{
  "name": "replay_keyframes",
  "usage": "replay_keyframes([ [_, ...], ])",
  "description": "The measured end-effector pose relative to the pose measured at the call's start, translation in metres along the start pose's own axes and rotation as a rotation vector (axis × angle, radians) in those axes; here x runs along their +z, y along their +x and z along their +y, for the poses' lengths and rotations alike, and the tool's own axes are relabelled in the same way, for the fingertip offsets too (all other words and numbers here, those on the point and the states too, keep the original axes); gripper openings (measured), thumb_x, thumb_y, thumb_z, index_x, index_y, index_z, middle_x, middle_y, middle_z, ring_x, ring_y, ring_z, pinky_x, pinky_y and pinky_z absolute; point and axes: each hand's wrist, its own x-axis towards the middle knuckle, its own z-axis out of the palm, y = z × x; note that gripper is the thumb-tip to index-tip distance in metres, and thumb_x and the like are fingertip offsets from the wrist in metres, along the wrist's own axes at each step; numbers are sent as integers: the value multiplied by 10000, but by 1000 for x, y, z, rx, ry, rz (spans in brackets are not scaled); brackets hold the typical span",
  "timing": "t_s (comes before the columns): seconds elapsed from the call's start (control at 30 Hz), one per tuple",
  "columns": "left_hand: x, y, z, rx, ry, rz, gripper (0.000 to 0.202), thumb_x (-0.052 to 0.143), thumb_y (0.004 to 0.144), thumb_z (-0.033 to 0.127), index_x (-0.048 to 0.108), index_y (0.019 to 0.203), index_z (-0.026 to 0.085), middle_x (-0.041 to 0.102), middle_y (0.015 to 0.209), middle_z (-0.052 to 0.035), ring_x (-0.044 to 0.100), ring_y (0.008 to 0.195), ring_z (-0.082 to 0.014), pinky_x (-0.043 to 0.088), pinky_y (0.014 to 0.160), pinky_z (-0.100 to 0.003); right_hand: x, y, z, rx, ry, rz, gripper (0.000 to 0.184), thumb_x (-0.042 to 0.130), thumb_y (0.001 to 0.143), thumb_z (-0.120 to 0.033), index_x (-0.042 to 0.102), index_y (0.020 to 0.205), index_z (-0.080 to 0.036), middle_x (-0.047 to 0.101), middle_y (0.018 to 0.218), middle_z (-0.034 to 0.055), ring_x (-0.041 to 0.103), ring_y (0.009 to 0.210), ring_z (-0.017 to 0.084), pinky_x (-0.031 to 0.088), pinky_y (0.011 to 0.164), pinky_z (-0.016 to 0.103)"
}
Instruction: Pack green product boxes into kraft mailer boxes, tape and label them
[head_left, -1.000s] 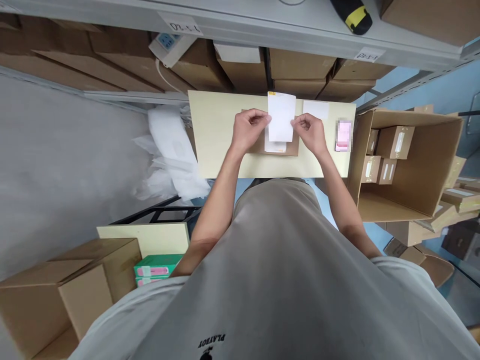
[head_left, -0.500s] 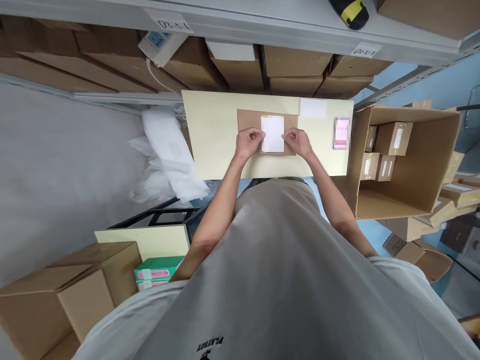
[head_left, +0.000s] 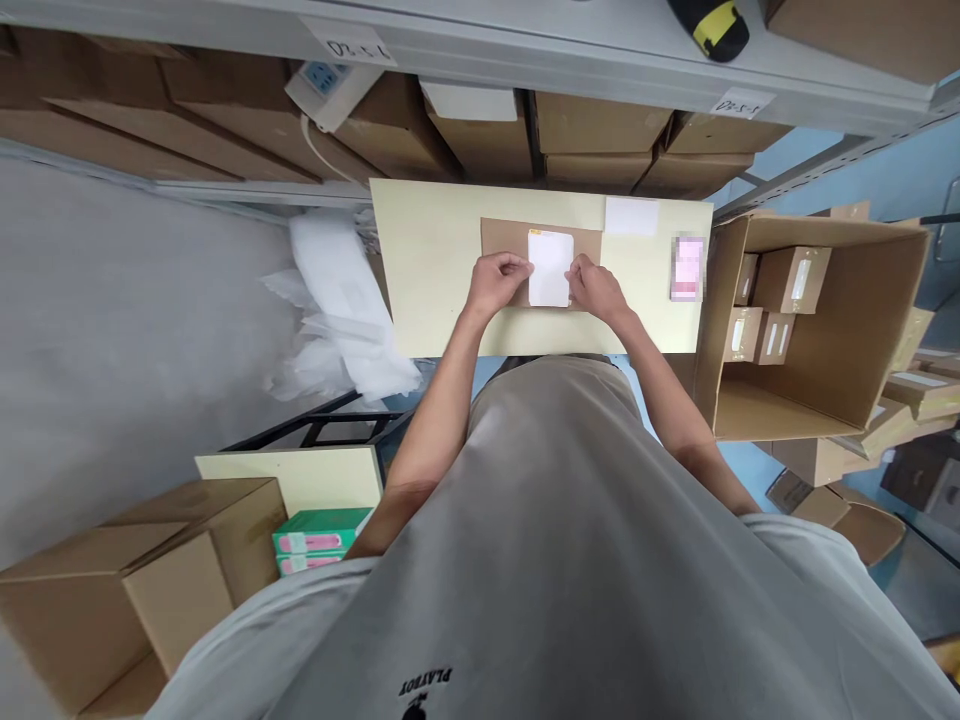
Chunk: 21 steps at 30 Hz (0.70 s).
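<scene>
A: Where is the white sheet [head_left: 550,267]?
B: Flat on a brown cardboard piece [head_left: 502,235], mid-table. The left hand [head_left: 495,285] and right hand [head_left: 596,290] pinch its side edges.
A: Free room?
B: Bare table [head_left: 427,270] to the left; an open carton [head_left: 825,390] crowds the right edge.

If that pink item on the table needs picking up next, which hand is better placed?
Probably the right hand: it sits at the white label's right edge, on the pink item's side. The left hand is beyond the label, farther off.
</scene>
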Motion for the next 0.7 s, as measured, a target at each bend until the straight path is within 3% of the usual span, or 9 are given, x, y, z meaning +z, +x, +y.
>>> replay_keyframes([
  [0.13,3,1,-4,11,12,-17,143,845,880,341,838,907,201,863,986,-66,767,953,-235,634,914,-368,4,3,5,-5,-90,-11,114,510,1166,-299,608,1174,-241,817,953,110,774,974,364,611,951,492],
  [0.33,-2,-1,-7,15,1,-11,143,839,885,328,831,892,185,852,973,-77,772,951,-230,632,932,-369,11,2,8,-31,-41,-12,162,467,1188,-311,606,1228,-239,816,935,77,764,927,320,607,925,458],
  [0.53,-6,-2,-6,11,17,-3,168,854,880,353,831,903,188,849,958,-74,767,938,-238,638,900,-372,14,1,3,-21,-5,-34,116,502,1173,-293,607,1160,-245,812,995,89,755,875,304,586,872,428],
  [0.7,-4,0,-3,16,-1,22,172,832,901,349,835,930,179,849,977,-77,775,953,-233,639,903,-360,7,8,5,-25,119,33,128,537,1165,-338,620,1105,-261,773,877,33,737,873,277,569,900,404],
])
